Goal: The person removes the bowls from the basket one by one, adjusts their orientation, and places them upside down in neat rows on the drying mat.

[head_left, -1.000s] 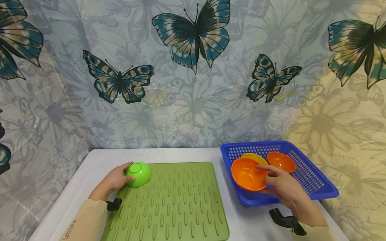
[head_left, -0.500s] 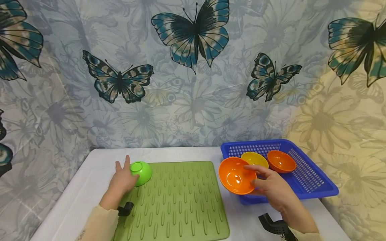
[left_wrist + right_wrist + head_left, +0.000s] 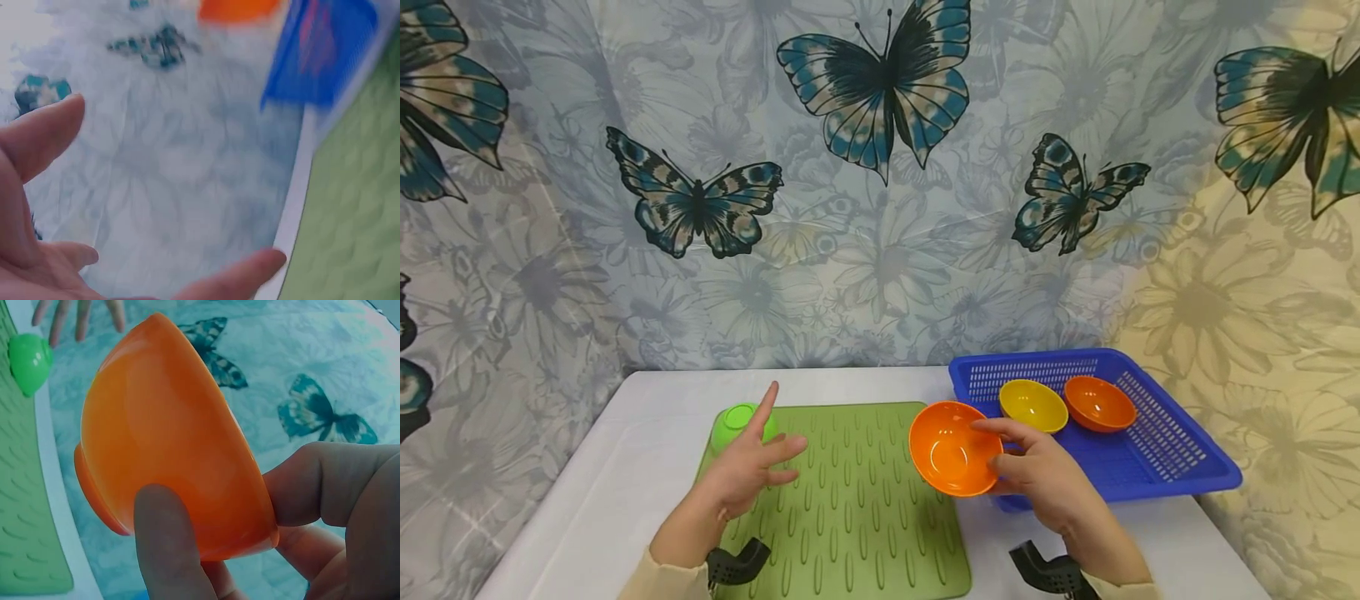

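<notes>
An orange bowl (image 3: 953, 450) is tilted in my right hand (image 3: 1041, 475), over the right edge of the green mat. In the right wrist view the thumb lies along the outside of the orange bowl (image 3: 169, 437) and fingers are at its rim. My left hand (image 3: 741, 467) holds nothing; its fingers are spread above the left part of the mat. Behind it a green bowl (image 3: 730, 423) sits upside down at the mat's far left corner, partly hidden by the hand. The left wrist view shows spread fingers (image 3: 234, 275) with nothing between them.
A blue basket (image 3: 1180, 475) stands at the right of the white table (image 3: 587, 467), with a yellow bowl (image 3: 1032, 406) and another orange bowl (image 3: 1100, 404) in it. The ridged green mat (image 3: 850, 533) covers the middle. A butterfly-print cloth (image 3: 880, 275) hangs behind.
My left hand has let go of the green bowl and moved right, its fingers spreading. My right hand has carried the orange bowl leftward out of the basket, uncovering the yellow bowl.
</notes>
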A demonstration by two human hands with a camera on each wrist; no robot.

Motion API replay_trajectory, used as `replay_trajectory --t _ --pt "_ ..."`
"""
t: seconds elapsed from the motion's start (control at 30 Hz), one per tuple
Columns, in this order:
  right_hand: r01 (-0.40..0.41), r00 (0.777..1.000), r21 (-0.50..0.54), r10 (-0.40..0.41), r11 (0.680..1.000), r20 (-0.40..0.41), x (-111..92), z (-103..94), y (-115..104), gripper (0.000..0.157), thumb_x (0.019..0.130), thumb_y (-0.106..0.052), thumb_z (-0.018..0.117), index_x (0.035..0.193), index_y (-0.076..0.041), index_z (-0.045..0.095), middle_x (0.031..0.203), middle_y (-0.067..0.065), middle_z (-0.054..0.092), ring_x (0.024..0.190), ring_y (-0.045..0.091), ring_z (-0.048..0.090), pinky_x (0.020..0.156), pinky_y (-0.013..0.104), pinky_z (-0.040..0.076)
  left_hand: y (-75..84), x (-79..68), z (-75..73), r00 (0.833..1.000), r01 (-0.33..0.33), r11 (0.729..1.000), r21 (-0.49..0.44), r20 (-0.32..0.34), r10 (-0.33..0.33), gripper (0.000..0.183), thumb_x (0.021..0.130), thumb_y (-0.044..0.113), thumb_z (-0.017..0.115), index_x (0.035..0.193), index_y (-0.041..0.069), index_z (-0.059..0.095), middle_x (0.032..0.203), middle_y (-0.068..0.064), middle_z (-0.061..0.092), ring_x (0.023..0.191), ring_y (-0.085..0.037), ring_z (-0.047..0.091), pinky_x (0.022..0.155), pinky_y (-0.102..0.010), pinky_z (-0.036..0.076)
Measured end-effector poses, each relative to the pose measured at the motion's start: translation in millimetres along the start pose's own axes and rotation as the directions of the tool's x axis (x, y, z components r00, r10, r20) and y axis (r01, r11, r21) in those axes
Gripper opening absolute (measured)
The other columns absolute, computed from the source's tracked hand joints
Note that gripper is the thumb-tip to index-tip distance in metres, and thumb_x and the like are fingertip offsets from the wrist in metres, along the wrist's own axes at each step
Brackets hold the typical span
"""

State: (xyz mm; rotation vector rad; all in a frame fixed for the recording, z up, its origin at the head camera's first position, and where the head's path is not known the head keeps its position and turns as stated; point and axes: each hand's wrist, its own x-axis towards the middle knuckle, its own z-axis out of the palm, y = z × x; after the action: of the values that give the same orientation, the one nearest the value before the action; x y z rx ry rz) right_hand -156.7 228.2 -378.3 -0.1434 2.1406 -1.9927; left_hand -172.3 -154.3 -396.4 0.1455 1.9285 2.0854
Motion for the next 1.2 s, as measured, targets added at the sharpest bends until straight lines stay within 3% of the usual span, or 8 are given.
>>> replay_trajectory --t 0.13,0.4,0.53,0.7,0.83,1.03,1.2 --pt "-0.001 1.000 0.002 0.000 1.000 0.020 3.7 9.8 1.6 0.052 0.087 0.009 0.057 0.139 0.006 0.052 0.126 0.031 0.047 0.091 0.033 0.064 0.074 0.046 0.059 2.2 -6.4 21.6 0.990 -0.016 0.977 -0.210 0.131 0.044 0.095 0.097 0.008 0.065 0.161 0.032 0.000 0.158 -0.016 -0.032 0.140 -0.054 0.017 0.093 -0.055 0.049" --pt "0.004 0.997 0.018 -0.006 1.000 0.079 7.6 30.2 2.1 0.052 0.086 0.007 0.059 0.138 0.007 0.053 0.110 0.025 0.057 0.087 0.033 0.066 0.072 0.048 0.059 2.2 -11.4 54.7 0.965 0.053 0.936 -0.347 0.260 0.042 0.078 0.096 -0.003 0.060 0.161 0.018 0.022 0.161 -0.019 -0.021 0.137 -0.050 0.028 0.093 -0.057 0.048" --pt "0.007 0.995 0.012 -0.008 1.000 0.101 8.1 37.6 1.1 0.051 0.086 0.006 0.059 0.137 0.007 0.053 0.107 0.024 0.059 0.086 0.033 0.066 0.072 0.048 0.059 1.2 -11.1 64.6 0.961 0.075 0.919 -0.387 0.275 0.037 0.069 0.094 -0.003 0.064 0.156 0.012 0.036 0.162 -0.020 -0.011 0.131 -0.047 0.039 0.090 -0.056 0.050" --pt "-0.003 0.993 0.013 0.002 1.000 0.121 8.6 43.5 -0.2 0.051 0.086 0.005 0.060 0.136 0.006 0.054 0.109 0.023 0.060 0.085 0.033 0.066 0.072 0.049 0.059 -3.5 -8.2 70.2 0.956 0.089 0.906 -0.413 0.290 0.038 0.061 0.095 -0.004 0.063 0.151 0.004 0.042 0.163 -0.021 0.009 0.119 -0.041 0.056 0.088 -0.055 0.051" --pt "-0.006 0.992 0.017 0.004 1.000 0.126 8.2 45.8 0.4 0.050 0.086 0.005 0.060 0.136 0.005 0.055 0.112 0.023 0.059 0.085 0.032 0.065 0.071 0.049 0.059 -7.8 -7.4 72.5 0.952 0.092 0.903 -0.419 0.303 0.043 0.058 0.095 -0.004 0.063 0.150 0.001 0.043 0.161 -0.020 0.018 0.114 -0.038 0.060 0.088 -0.055 0.051" --pt "-0.013 0.989 0.029 0.008 0.999 0.146 7.3 48.8 0.8 0.049 0.086 0.005 0.060 0.135 0.005 0.055 0.115 0.023 0.059 0.088 0.032 0.065 0.072 0.048 0.059 -9.9 -8.0 75.2 0.950 0.101 0.906 -0.410 0.311 0.035 0.058 0.095 -0.001 0.063 0.150 0.002 0.044 0.160 -0.021 0.016 0.111 -0.037 0.062 0.087 -0.054 0.052" --pt "-0.019 0.989 0.032 0.014 0.999 0.148 6.8 51.7 -0.4 0.051 0.085 0.005 0.061 0.135 0.006 0.055 0.112 0.022 0.061 0.087 0.032 0.065 0.072 0.047 0.059 -9.2 -8.4 76.4 0.944 0.119 0.909 -0.398 0.328 0.020 0.058 0.097 0.000 0.061 0.151 0.003 0.041 0.154 -0.021 0.030 0.113 -0.037 0.061 0.087 -0.052 0.053"
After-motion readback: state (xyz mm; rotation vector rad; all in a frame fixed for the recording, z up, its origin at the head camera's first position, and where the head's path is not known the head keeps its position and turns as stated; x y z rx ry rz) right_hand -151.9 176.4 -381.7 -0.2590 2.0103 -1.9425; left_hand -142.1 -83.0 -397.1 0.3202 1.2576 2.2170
